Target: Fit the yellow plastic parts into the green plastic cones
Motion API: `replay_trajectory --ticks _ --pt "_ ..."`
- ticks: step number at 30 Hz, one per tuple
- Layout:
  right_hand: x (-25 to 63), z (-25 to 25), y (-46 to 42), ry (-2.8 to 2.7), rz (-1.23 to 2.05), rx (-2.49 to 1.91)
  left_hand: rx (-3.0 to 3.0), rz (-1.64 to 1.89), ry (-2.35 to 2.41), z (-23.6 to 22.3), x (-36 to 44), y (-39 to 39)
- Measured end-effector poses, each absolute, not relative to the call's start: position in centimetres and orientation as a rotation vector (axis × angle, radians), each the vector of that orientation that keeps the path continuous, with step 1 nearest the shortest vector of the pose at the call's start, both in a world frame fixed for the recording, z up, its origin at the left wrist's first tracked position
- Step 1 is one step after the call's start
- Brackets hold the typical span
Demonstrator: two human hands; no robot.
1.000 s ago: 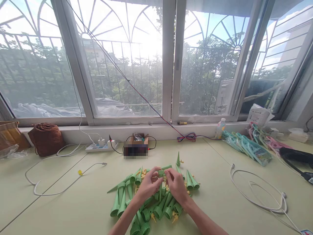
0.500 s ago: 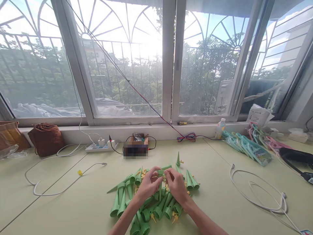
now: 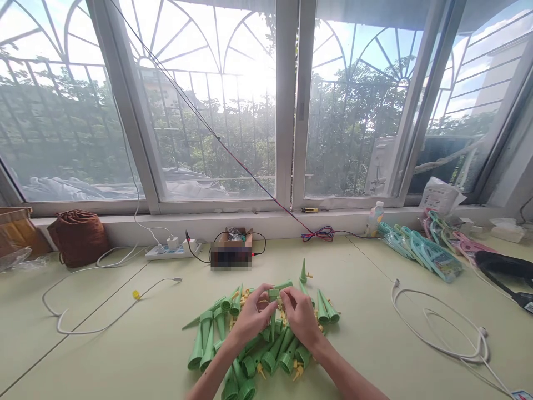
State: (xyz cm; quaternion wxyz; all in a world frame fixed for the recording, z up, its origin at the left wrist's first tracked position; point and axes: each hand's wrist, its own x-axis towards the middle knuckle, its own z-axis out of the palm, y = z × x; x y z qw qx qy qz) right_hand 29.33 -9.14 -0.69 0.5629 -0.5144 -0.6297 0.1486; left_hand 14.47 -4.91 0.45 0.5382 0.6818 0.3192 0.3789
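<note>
My left hand (image 3: 255,314) is closed around a green plastic watering spike (image 3: 273,322), its wide collar up and its point down. Opposite it, my right hand (image 3: 300,315) pinches at the spike's side, where a small pale-yellow valve (image 3: 280,300) shows between the fingertips, partly hidden. Below and around both hands lies a pile of similar green spikes (image 3: 208,339), some with open round ends facing me. Small yellow valves (image 3: 298,371) are scattered among them. Behind my right hand one spike (image 3: 303,271) stands upright with a yellow valve in its side.
A white power strip (image 3: 172,251) and a small box with a blurred front (image 3: 231,253) are at the back. White cables (image 3: 437,339) curl at left and right. Packaged teal items (image 3: 433,255), a bottle (image 3: 375,219) and a brown drawstring bag (image 3: 79,238) line the window side.
Almost nothing differs. Both hands stay on the same spike, with only a very slight shift of the fingers.
</note>
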Motion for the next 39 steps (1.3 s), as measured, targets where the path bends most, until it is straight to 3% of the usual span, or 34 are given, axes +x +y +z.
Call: replay_trajectory --ticks 9,39 --pt "29.3 -0.5 -9.3 -1.471 0.382 -1.230 1.837 0.944 0.760 1.0 14.4 -5.5" --pt "29.7 -0.5 -9.2 -1.404 0.397 -1.217 1.662 0.937 0.707 1.7 14.6 -5.4"
